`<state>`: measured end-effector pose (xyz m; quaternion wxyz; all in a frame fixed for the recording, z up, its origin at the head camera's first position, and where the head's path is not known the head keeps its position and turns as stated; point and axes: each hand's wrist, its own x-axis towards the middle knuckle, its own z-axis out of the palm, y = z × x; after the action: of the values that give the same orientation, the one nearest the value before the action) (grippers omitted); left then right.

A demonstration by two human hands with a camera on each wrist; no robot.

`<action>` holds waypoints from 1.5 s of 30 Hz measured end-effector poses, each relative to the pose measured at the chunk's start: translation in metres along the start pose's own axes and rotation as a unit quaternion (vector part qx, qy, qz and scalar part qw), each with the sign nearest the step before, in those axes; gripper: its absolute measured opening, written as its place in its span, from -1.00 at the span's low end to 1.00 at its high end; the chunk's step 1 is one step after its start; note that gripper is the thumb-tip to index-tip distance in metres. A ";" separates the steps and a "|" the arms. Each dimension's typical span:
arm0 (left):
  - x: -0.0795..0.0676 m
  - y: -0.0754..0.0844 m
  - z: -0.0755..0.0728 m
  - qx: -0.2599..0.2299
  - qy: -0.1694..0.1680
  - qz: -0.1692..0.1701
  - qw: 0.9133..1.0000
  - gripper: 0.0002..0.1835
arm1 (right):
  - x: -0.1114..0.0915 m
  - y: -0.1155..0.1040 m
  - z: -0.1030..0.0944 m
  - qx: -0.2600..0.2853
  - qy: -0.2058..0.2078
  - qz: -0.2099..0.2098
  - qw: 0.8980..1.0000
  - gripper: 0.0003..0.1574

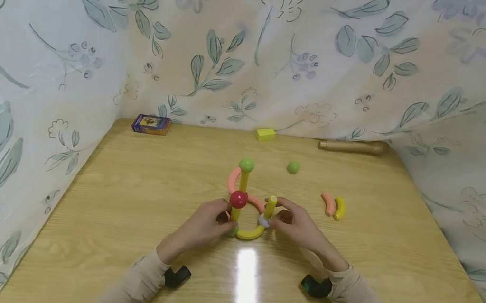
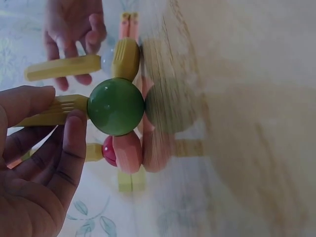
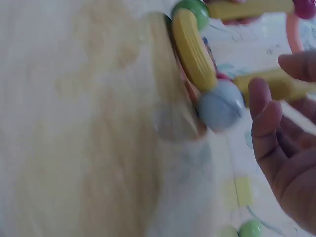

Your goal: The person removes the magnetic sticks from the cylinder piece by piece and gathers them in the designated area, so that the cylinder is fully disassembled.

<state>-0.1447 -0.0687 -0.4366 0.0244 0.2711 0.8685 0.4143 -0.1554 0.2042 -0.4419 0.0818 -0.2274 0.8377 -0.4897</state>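
Note:
A toy frame of balls and sticks stands between the two hands. My left hand (image 1: 207, 222) pinches an upright yellow stick (image 2: 64, 109) just above a green ball (image 2: 116, 106) at the frame's base. A red ball (image 1: 238, 199) tops that stick. My right hand (image 1: 301, 225) is beside another yellow stick (image 1: 270, 208), which rises from a light grey ball (image 1: 264, 221); its fingers are spread loosely around it. A curved yellow piece (image 1: 250, 234) joins the grey and lower green balls. Behind stand curved pink pieces (image 1: 232, 180) and a taller stick under a light green ball (image 1: 246, 165).
Loose pink (image 1: 328, 204) and yellow (image 1: 340, 208) curved pieces lie to the right, a small green ball (image 1: 293, 167) behind them. Along the back are a card box (image 1: 151, 124), a yellow block (image 1: 265, 134) and a brown stick (image 1: 352, 147), against a patterned cloth (image 1: 216, 49).

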 end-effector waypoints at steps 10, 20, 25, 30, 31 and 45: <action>-0.005 -0.007 0.005 -0.012 0.012 0.015 1.000 -0.86 | 0.007 0.000 0.018 -0.011 0.009 -0.014 1.000 -0.83; -0.003 -0.004 0.003 0.008 -0.003 0.023 1.000 -0.88 | 0.002 0.007 -0.022 -0.198 0.102 -0.052 0.974 -0.80; 0.001 -0.003 0.001 0.022 -0.018 0.020 0.999 -0.87 | -0.021 0.054 -0.098 -0.389 0.210 -0.024 0.897 -0.66; -0.001 -0.003 -0.002 0.035 -0.023 0.023 0.999 -0.87 | -0.052 0.095 -0.141 -0.471 0.189 0.065 0.859 -0.68; -0.001 -0.004 -0.003 0.035 -0.022 0.023 0.999 -0.88 | -0.055 0.100 -0.144 -0.479 0.177 0.074 0.857 -0.70; -0.004 -0.004 -0.003 0.005 -0.002 0.008 1.000 -0.87 | -0.006 0.027 -0.078 -0.373 0.099 -0.097 0.917 -0.61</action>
<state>-0.1438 -0.0752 -0.4386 0.0214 0.2792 0.8681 0.4099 -0.1866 0.2793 -0.4254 -0.1406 -0.2719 0.9372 -0.1672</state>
